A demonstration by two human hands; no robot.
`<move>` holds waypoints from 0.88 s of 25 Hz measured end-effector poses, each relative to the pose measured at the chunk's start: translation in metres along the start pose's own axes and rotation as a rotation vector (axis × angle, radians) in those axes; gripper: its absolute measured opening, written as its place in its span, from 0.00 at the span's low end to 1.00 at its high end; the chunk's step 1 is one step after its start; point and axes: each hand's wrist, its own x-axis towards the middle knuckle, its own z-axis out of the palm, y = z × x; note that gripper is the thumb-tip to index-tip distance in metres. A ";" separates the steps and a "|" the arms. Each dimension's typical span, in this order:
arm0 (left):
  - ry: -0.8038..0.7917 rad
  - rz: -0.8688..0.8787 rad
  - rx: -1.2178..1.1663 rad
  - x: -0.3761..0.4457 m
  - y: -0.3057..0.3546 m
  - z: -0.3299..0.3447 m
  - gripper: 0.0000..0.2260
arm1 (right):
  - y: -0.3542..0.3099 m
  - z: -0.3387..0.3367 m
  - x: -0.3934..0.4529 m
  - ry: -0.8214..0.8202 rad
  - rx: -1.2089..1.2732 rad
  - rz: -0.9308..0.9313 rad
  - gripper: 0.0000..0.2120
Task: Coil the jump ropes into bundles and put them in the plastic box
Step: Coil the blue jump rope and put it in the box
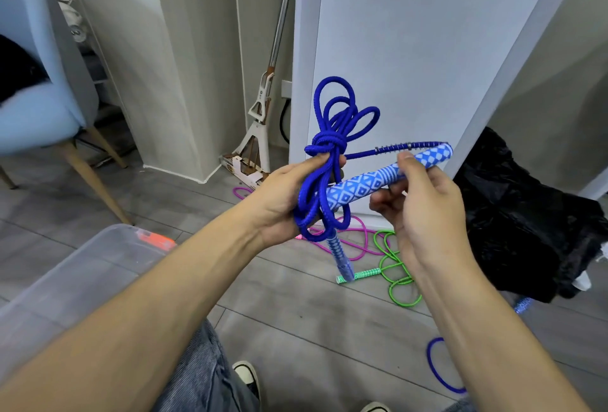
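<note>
My left hand [283, 194] grips a coiled blue jump rope [332, 128] at its middle, where a wrap of rope ties the loops together. Loops stick out above and below my fist. My right hand [418, 201] holds one blue-and-white patterned handle [378, 178] of that rope, tilted up to the right. The second handle [340, 253] hangs down below my left hand. The clear plastic box [82, 267] with an orange latch stands at the lower left on the floor.
A pink rope [355, 243] and a green rope [394, 267] lie loose on the grey floor under my hands. Another blue rope [437, 369] lies at the lower right. A black bag [526, 214] sits right, a blue chair [42, 82] left, a mop [263, 105] behind.
</note>
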 end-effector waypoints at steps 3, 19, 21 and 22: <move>-0.033 -0.022 -0.102 0.002 0.001 -0.002 0.10 | -0.001 0.003 -0.002 0.042 0.167 0.085 0.11; 0.088 0.203 0.272 0.001 0.007 -0.004 0.10 | 0.010 0.009 -0.018 -0.172 -0.166 -0.262 0.05; 0.066 0.213 0.338 0.002 0.007 -0.006 0.10 | 0.014 0.009 -0.022 -0.235 -0.260 -0.314 0.04; 0.069 0.214 0.349 0.002 0.008 -0.006 0.11 | 0.015 0.010 -0.023 -0.259 -0.282 -0.321 0.03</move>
